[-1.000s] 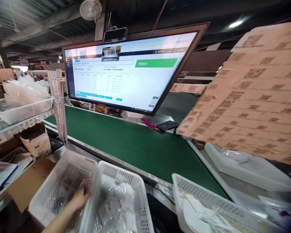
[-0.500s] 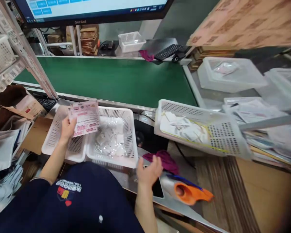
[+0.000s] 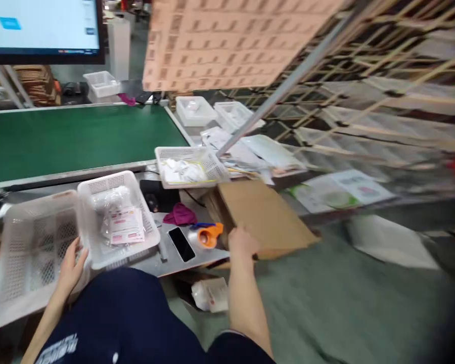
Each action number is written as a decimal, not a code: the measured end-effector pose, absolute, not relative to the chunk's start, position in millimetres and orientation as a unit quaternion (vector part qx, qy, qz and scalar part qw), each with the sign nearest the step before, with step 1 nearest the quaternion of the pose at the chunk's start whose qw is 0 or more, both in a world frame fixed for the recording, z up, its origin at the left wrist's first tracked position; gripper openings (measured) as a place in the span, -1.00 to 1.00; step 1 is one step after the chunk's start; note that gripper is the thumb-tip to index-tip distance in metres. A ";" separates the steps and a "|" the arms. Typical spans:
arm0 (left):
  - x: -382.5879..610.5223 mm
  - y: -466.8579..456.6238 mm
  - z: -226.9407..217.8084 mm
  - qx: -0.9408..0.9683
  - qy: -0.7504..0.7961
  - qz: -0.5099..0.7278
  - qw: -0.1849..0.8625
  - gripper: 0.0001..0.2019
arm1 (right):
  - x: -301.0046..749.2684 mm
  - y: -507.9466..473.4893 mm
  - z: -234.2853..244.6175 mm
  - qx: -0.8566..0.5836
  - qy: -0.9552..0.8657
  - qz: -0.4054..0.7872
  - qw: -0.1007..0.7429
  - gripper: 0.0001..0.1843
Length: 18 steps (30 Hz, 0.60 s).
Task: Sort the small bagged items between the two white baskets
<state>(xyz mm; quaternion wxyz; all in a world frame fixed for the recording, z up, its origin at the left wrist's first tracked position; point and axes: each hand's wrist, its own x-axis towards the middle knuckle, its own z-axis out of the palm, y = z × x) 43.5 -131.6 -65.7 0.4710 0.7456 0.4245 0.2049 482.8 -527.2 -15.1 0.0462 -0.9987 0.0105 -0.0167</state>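
Note:
My left hand (image 3: 71, 266) rests with spread fingers against the near side of a white perforated basket (image 3: 28, 253) at the bench's left end. A second white basket (image 3: 98, 187) beside it holds clear bags and a pink printed card (image 3: 126, 226). My right hand (image 3: 243, 243) reaches to the near corner of a flat brown cardboard stack (image 3: 263, 215) and touches its edge; its fingers are curled over that edge. An orange tape dispenser (image 3: 207, 235) and a black phone (image 3: 181, 244) lie between the two hands.
A green conveyor belt (image 3: 72, 136) runs behind the bench under a monitor (image 3: 41, 25). A third basket (image 3: 189, 164) with papers, a magenta cloth (image 3: 180, 215), more trays and printed sheets sit to the right. A wire rack (image 3: 382, 76) stands far right. A bag (image 3: 211, 294) lies on the floor.
The view has swung right and down. My left hand has let go of the pink card, which now lies in the second basket. My right hand has moved from beside the phone to the cardboard stack.

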 end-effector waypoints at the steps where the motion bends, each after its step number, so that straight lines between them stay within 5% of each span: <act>1: 38.4 -134.0 -76.2 0.732 0.439 0.211 0.478 -0.14 | 481.7 -529.2 -15.3 -0.999 0.009 -0.018 0.049 -0.50; 5: 29.4 -141.4 -91.9 0.745 0.452 0.207 0.445 -0.16 | 474.3 -541.6 -0.4 -0.997 -0.009 -0.059 0.054 -0.48; 9: 35.8 -137.9 -78.4 0.808 0.399 0.222 0.372 -0.34 | 453.2 -562.0 38.5 -0.967 0.005 -0.223 0.127 -0.33; 13: 42.9 -129.7 -64.8 0.814 0.389 0.249 0.354 -0.43 | 438.9 -562.9 53.8 -0.864 0.006 -0.381 0.330 -0.32; 18: 43.0 -131.1 -64.7 0.805 0.381 0.295 0.346 -0.45 | 426.4 -472.4 -2.0 -0.789 0.004 -0.189 0.584 -0.24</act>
